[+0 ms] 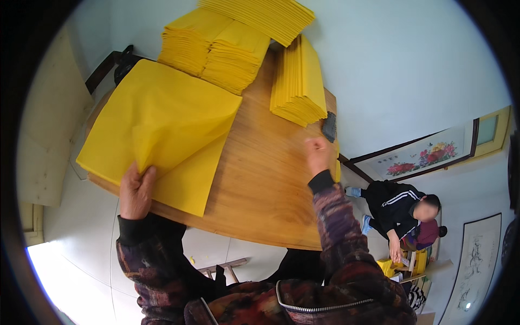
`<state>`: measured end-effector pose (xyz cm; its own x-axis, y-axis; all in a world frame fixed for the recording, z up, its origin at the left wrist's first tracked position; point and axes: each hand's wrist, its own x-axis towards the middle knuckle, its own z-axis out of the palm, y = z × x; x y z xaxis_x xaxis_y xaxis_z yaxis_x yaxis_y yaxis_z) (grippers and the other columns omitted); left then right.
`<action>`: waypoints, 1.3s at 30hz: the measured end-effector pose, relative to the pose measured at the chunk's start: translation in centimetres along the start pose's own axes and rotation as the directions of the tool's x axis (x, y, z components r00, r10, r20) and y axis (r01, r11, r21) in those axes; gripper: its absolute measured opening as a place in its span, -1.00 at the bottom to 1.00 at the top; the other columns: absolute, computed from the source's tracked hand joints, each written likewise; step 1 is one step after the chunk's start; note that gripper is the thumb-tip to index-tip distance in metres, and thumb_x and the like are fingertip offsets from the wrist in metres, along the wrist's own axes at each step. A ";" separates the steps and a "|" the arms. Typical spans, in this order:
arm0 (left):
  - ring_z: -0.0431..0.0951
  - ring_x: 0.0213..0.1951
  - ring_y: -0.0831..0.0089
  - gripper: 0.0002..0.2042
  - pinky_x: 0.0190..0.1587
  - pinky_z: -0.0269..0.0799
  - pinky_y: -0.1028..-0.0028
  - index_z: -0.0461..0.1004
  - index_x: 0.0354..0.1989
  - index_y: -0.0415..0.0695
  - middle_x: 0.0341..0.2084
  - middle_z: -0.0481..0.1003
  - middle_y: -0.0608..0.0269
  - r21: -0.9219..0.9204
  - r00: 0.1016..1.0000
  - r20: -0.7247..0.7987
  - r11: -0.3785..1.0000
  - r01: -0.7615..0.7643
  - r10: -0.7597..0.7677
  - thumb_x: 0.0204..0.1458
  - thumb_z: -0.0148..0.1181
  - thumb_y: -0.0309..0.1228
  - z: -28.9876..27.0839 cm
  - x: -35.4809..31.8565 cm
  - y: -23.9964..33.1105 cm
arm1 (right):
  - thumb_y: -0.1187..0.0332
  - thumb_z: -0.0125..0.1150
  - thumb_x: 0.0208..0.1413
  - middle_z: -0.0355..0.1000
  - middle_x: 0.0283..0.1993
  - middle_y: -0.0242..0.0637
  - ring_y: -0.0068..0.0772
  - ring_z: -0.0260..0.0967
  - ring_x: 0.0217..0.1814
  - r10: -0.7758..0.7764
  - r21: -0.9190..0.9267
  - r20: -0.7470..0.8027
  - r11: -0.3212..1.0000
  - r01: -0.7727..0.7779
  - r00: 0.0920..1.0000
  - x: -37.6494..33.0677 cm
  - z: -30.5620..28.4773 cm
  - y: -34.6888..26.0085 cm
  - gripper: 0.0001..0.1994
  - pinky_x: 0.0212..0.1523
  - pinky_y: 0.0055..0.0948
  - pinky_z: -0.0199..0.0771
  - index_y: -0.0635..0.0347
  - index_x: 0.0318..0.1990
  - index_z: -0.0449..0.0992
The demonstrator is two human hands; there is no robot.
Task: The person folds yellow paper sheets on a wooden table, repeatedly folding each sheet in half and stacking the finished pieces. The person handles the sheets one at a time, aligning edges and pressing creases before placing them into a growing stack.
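Observation:
A pile of large yellow sheets (pixel 108 132), thin and fabric-like, lies at the left of the wooden table (pixel 265 184). My left hand (pixel 137 192) pinches the near edge of the top yellow sheet (pixel 157 143) between thumb and fingers. That sheet is lifted and creased, its loose part folding over toward the right. Over the right side of the table, my right hand (pixel 319 154) has its fingers curled in, a little blurred; whether anything small is in them I cannot make out. Beside it lies a dark grey pad (pixel 329 127).
Folded yellow stacks (pixel 216 46) stand at the table's back, one stack (pixel 298 81) nearer my right hand. Another person (pixel 401 211) sits to the right, near a small wooden rack (pixel 420 265) with yellow material. A wooden stool (pixel 230 266) is below the table's near edge.

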<state>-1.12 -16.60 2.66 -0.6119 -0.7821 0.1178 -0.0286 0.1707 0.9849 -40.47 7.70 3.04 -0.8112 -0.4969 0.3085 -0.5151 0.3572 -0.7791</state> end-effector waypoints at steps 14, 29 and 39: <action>0.40 -0.28 0.54 -0.80 -0.20 0.35 0.50 0.42 -0.16 -0.32 -0.37 0.49 0.23 0.092 0.994 -0.062 0.991 0.095 -0.089 0.15 0.08 -0.43 0.1 -0.7 1.5 | 0.37 0.29 -0.09 0.46 -0.24 -0.14 0.02 0.38 -0.14 -0.148 -0.851 0.038 0.514 0.109 0.988 10.4 -7.7 12.7 -0.83 -0.10 -0.17 0.39 0.18 -0.34 0.48; 0.41 -0.35 0.49 -0.81 -0.22 0.37 0.48 0.43 -0.15 -0.31 -0.42 0.48 0.20 -0.045 0.998 -0.055 0.999 0.017 -0.019 0.15 0.07 -0.46 0.6 0.1 1.5 | 0.53 0.30 -0.14 0.39 0.00 -0.18 -0.05 0.33 0.03 -0.639 0.117 0.651 0.617 0.778 0.410 -9.3 8.6 -13.8 -0.69 0.05 -0.22 0.35 0.18 -0.15 0.49; 0.41 -0.43 0.18 -0.84 -0.32 0.35 0.38 0.41 -0.24 -0.31 -0.49 0.40 -0.02 0.057 0.998 -0.052 0.998 -0.020 0.023 0.09 0.13 -0.45 0.5 0.3 0.6 | 0.62 0.26 -0.20 0.44 -0.12 -0.24 -0.15 0.37 -0.08 -0.691 0.271 0.661 0.584 0.765 0.293 -7.8 11.2 -16.0 -0.74 -0.14 -0.31 0.44 0.19 -0.27 0.49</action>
<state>-1.70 -16.42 3.23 -0.5708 -0.8079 0.1466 -0.0612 0.2200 0.9736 -22.83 -3.02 7.01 0.3015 -0.9150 0.2681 -0.8463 -0.3864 -0.3669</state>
